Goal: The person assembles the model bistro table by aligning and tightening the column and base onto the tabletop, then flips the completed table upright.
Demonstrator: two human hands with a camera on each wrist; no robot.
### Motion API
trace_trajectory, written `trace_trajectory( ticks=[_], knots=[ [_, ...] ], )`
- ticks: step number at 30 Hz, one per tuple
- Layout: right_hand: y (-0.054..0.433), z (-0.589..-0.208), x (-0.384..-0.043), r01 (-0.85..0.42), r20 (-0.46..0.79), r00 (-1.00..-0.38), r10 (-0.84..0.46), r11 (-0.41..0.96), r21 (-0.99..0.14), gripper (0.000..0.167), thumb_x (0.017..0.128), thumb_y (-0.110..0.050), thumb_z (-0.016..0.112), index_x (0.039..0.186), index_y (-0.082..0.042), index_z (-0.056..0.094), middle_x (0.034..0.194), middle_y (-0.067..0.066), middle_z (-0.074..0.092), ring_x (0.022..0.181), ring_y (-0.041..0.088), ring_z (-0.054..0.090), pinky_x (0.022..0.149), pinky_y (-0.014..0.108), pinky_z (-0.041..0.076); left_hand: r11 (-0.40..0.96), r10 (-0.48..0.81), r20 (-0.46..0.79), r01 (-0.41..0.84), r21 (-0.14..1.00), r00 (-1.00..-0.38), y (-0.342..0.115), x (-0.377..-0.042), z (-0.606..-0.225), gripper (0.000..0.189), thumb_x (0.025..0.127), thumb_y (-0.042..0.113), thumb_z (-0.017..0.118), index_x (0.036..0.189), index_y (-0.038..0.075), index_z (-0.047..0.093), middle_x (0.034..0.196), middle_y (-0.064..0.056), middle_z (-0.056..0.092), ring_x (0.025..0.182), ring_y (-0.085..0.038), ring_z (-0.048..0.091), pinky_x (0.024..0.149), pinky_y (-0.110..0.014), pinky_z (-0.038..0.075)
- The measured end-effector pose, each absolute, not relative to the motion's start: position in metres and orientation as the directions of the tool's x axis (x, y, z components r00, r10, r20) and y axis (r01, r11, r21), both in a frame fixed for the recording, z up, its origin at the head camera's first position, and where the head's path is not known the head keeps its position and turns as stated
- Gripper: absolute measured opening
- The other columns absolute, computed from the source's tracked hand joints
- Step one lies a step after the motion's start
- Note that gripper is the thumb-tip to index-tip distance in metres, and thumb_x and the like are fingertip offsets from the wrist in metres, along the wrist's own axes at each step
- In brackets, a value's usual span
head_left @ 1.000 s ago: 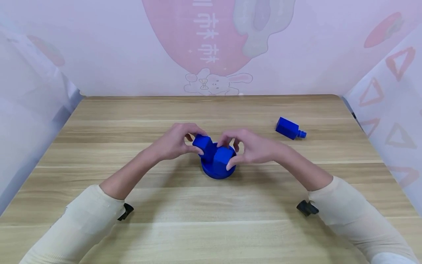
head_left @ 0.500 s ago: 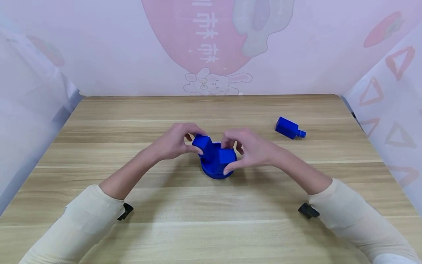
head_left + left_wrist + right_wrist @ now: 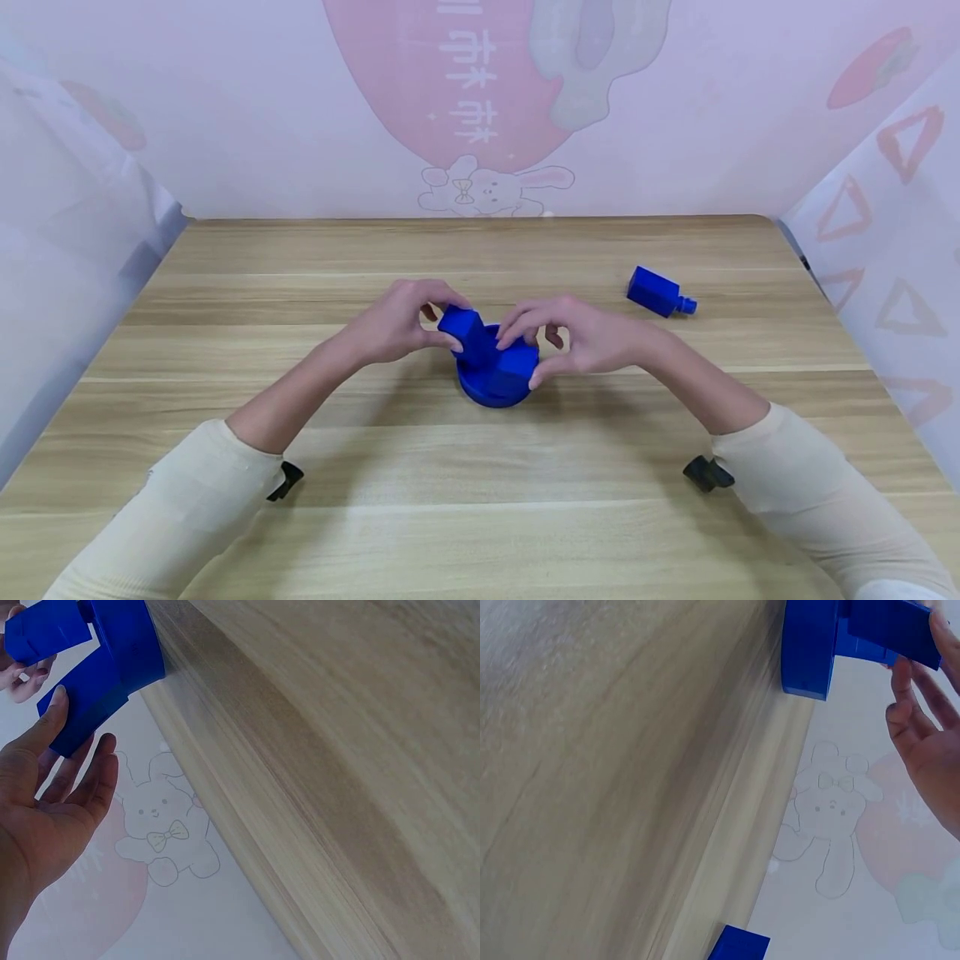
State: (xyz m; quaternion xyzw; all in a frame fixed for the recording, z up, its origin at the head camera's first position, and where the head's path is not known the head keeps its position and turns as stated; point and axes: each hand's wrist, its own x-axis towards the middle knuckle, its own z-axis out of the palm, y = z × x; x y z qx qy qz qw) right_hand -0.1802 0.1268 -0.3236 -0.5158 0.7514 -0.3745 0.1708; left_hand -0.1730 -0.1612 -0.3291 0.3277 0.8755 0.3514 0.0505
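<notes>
A round blue base [image 3: 491, 400] stands on the table, with two blue angular blocks rising from it. My left hand [image 3: 397, 323] pinches the upper end of the left block [image 3: 462, 325] between thumb and fingers; this block leans outward to the left. On the other side, my right hand [image 3: 588, 335] holds the right block [image 3: 517, 363], thumb at its near side and fingertips over its far side. In the right wrist view, the thumb lies along the end of the right block [image 3: 896, 630]. The lower ends of both blocks sit inside the rim of the base.
A loose blue block with a narrow threaded neck [image 3: 654, 292] lies on the wooden table [image 3: 480, 517] at the back right. Printed sheets [image 3: 300, 125] stand along the table's back and sides. A black clip-like piece [image 3: 708, 473] shows beside the right sleeve.
The right block has turned in the base as my right hand shifted its fingers, with that hand now spread a little wider and slightly further right. My left hand has stayed put.
</notes>
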Motion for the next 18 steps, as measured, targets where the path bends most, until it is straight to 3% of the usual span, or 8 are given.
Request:
trace_trajectory(
  ticks=[5, 10, 14, 18],
  knots=[
    [0.120, -0.326, -0.177, -0.687, 0.174, -0.456, -0.873, 0.221, -0.693, 0.034, 0.080, -0.021, 0.092, 0.105, -0.008, 0.072, 0.108, 0.003, 0.070, 0.084, 0.017, 0.060, 0.063, 0.034, 0.049, 0.533, 0.609, 0.143, 0.537, 0.654, -0.780, -0.161, -0.173, -0.329, 0.041, 0.079, 0.006, 0.090, 0.117, -0.002, 0.075, 0.110, -0.013, 0.076, 0.099, -0.027, 0.068, 0.086, -0.045, 0.058],
    [0.113, -0.331, -0.175, -0.734, 0.224, -0.469, -0.854, 0.237, -0.636, 0.039, 0.076, -0.024, 0.095, 0.096, -0.009, 0.065, 0.083, -0.005, 0.063, 0.075, 0.013, 0.059, 0.061, 0.031, 0.044, 0.533, 0.609, 0.141, 0.534, 0.657, -0.781, -0.162, -0.173, -0.329, 0.041, 0.080, 0.006, 0.090, 0.117, -0.002, 0.075, 0.111, -0.013, 0.076, 0.099, -0.027, 0.068, 0.086, -0.046, 0.058],
    [0.112, -0.330, -0.172, -0.742, 0.210, -0.457, -0.864, 0.241, -0.626, 0.046, 0.075, -0.027, 0.096, 0.108, -0.007, 0.070, 0.092, -0.004, 0.066, 0.080, 0.014, 0.058, 0.062, 0.035, 0.048, 0.534, 0.610, 0.141, 0.536, 0.654, -0.780, -0.162, -0.174, -0.330, 0.041, 0.080, 0.006, 0.090, 0.117, -0.002, 0.075, 0.111, -0.013, 0.076, 0.100, -0.027, 0.068, 0.086, -0.045, 0.059],
    [0.117, -0.328, -0.171, -0.732, 0.166, -0.364, -0.916, 0.171, -0.660, 0.054, 0.083, -0.027, 0.089, 0.129, -0.009, 0.070, 0.118, 0.001, 0.066, 0.092, 0.017, 0.057, 0.063, 0.041, 0.051, 0.544, 0.609, 0.133, 0.534, 0.647, -0.782, -0.162, -0.174, -0.330, 0.041, 0.080, 0.006, 0.090, 0.118, -0.002, 0.075, 0.112, -0.013, 0.075, 0.100, -0.027, 0.067, 0.086, -0.045, 0.059]
  ],
)
